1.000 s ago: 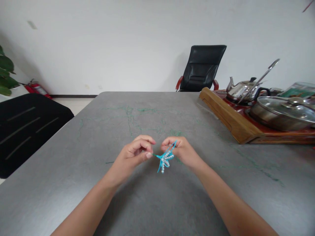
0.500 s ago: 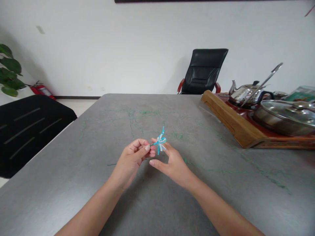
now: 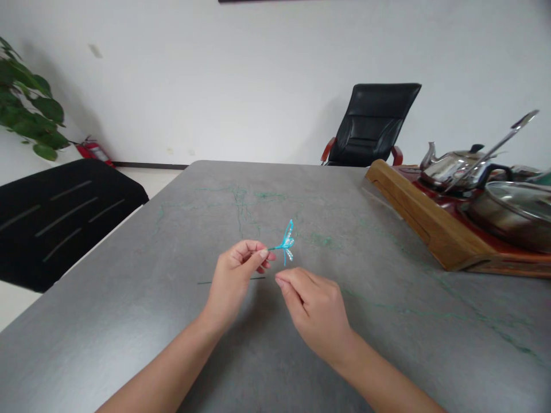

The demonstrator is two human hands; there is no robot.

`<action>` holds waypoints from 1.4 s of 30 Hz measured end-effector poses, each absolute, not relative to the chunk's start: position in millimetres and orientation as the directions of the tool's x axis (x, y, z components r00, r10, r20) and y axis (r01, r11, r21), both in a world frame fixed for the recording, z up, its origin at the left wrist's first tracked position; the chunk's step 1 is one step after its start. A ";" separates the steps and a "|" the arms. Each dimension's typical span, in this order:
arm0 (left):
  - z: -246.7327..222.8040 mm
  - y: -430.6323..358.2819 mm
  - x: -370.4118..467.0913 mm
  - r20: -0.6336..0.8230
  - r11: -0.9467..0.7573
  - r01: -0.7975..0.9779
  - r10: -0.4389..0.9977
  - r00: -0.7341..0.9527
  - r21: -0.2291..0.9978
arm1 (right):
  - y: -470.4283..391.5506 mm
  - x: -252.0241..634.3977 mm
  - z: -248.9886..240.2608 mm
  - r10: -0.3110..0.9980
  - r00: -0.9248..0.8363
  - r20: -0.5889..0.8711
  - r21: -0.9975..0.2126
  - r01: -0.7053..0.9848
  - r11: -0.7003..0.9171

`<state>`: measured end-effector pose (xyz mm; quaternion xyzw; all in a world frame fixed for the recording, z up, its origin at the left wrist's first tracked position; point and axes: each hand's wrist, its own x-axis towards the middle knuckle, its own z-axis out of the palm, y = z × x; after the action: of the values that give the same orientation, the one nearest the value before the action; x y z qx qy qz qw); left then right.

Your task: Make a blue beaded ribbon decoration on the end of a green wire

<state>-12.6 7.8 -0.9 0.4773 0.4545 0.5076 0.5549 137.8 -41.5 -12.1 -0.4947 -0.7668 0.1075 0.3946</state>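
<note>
My left hand (image 3: 241,267) is closed, with thumb and fingers pinching the dark green stem of a small blue beaded flower (image 3: 287,244). The flower has looped blue petals with pale shiny beads and points to the right, above the table. Just below and right of it, my right hand (image 3: 316,310) has its thumb and fingertips pressed together, apart from the flower. Whether anything sits in that pinch is hidden. A thin dark green stick (image 3: 258,278) lies on the grey table (image 3: 129,310), partly behind my left hand and wrist.
On the right stands a wooden tea tray (image 3: 413,218) with a metal kettle (image 3: 451,166) and a lidded pan (image 3: 516,212). A black office chair (image 3: 370,126) is behind the table. Another black chair (image 3: 69,218), a plant (image 3: 34,109) and a fire extinguisher (image 3: 94,152) are at left.
My right hand has drawn back from the flower, down and to the right, and its spread fingers have closed into a pinch. My left hand still holds the stem. The view has turned slightly left.
</note>
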 end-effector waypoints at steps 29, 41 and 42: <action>-2.0 4.4 -17.0 0.354 -0.640 0.331 0.703 0.618 0.693 | -14.5 193.3 13.8 0.898 -0.235 0.372 -0.532 0.739 0.414; 6.1 4.8 -21.9 0.194 -0.294 0.135 0.850 0.489 0.946 | 2.1 192.6 -0.6 0.953 -0.300 -0.040 -0.975 0.221 0.029; 4.7 5.5 -21.9 0.185 -0.270 0.131 0.873 0.452 0.954 | 2.6 187.7 -4.1 0.953 -0.301 -0.029 -0.977 0.208 0.036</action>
<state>-21.9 5.5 4.7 0.6998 0.3585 0.3814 0.4861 187.7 2.6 -4.1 -0.4671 -0.6217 0.5136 0.3627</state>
